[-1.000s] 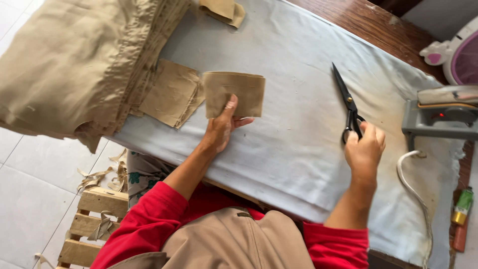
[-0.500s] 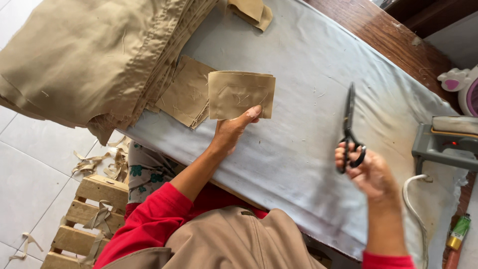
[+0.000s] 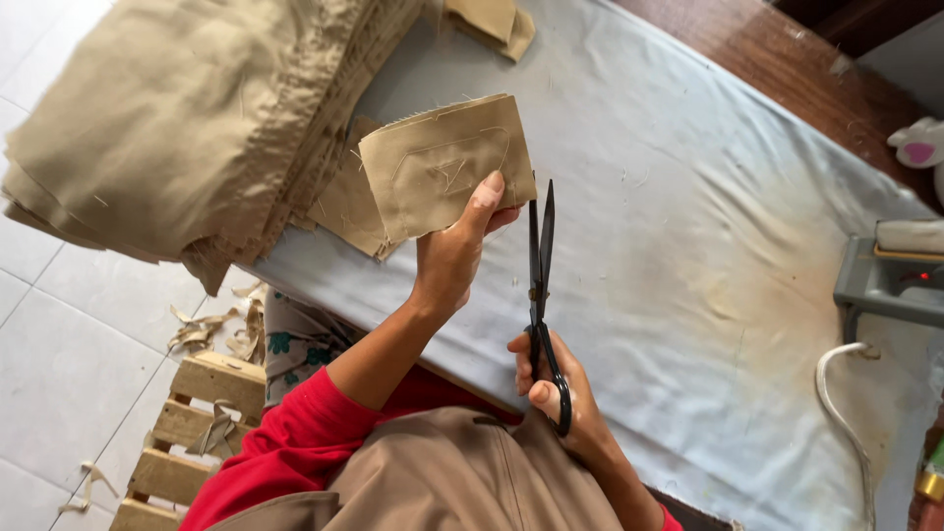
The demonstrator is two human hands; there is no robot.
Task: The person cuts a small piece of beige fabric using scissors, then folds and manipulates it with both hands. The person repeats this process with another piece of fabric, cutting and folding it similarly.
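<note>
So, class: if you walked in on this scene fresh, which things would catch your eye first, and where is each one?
First the black scissors, held upright at the centre in the right hand, blades nearly shut. Just left of them the left hand lifts a small tan fabric piece with stitched lines above the pale blue table cover. A big stack of tan cloth fills the upper left.

Left hand (image 3: 454, 251) raised, fingers pinched; right hand (image 3: 560, 393) apparently clenched, thumb up.
</note>
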